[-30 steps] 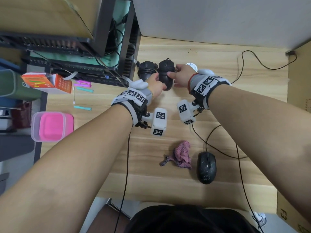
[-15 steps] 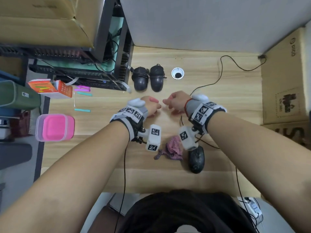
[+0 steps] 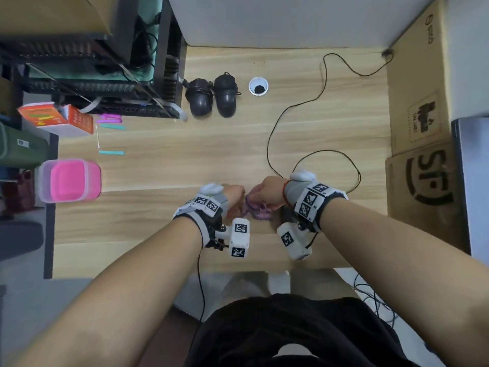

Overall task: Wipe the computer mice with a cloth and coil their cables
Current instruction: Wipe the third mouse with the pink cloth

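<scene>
Now, both hands, left (image 3: 234,200), right (image 3: 268,192), gripping pink cloth (image 3: 260,211), wooden desk (image 3: 185,168)

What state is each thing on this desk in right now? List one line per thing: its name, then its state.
Two mice at the back: side by side, cables coiled on them.
Cloth: bunched, gripped between both hands.
Left hand: curled on the cloth.
Right hand: curled on the cloth.
Third mouse: mostly hidden under the right wrist.
Its cable: uncoiled, looping over the desk.
Pink box: lid on.
</scene>
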`<state>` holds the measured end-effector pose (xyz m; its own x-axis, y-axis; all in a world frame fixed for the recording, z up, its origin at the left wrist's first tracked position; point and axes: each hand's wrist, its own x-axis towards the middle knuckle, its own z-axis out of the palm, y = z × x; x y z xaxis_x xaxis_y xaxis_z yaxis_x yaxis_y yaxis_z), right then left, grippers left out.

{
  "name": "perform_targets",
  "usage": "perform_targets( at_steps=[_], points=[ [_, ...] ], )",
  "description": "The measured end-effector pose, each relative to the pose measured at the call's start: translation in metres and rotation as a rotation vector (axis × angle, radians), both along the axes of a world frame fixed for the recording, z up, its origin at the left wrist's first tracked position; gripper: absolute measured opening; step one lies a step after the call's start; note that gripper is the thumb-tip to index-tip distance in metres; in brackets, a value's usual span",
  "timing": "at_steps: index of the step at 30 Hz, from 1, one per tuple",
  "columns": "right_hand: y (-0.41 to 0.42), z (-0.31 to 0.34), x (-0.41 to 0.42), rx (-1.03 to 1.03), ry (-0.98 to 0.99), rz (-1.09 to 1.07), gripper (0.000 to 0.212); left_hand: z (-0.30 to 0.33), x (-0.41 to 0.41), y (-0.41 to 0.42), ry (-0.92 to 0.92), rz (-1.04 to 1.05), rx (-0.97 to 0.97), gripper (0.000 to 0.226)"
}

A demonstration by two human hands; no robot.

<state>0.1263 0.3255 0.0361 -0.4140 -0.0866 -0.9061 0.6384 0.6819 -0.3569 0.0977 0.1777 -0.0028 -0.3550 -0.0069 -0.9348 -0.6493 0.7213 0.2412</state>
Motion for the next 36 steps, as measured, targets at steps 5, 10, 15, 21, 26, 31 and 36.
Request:
perform_targets(
  at_steps=[5, 10, 15, 21, 26, 31, 36],
  points=[
    [0.008, -0.007, 0.017, -0.179, 0.097, -0.246, 0.012, 0.015, 0.013, 0.010, -0.101, 0.489, 0.165, 0.037],
    [0.042, 0.004, 0.025, -0.160, 0.305, -0.480, 0.029, 0.024, 0.011, 0.028, -0.098, 0.523, 0.324, 0.036],
    [0.085, 0.009, 0.046, -0.154, 0.286, -0.838, 0.020, 0.023, 0.034, 0.058, -0.051, 0.344, 0.171, 0.020],
    [0.106, -0.018, 0.094, 0.037, 0.069, -0.757, 0.010, 0.005, 0.069, 0.080, -0.076, 0.253, 0.100, 0.028],
    [0.086, -0.032, 0.107, -0.156, 0.048, -0.828, 0.019, 0.004, 0.079, 0.086, -0.132, 0.317, 0.132, 0.029],
    [0.088, -0.026, 0.094, -0.123, 0.129, -0.812, 0.024, 0.016, 0.073, 0.090, -0.109, 0.429, 0.181, 0.023],
    [0.099, 0.020, 0.058, -0.211, 0.232, -0.786, 0.020, 0.057, 0.043, 0.096, 0.059, 0.450, 0.226, 0.020]
  ],
)
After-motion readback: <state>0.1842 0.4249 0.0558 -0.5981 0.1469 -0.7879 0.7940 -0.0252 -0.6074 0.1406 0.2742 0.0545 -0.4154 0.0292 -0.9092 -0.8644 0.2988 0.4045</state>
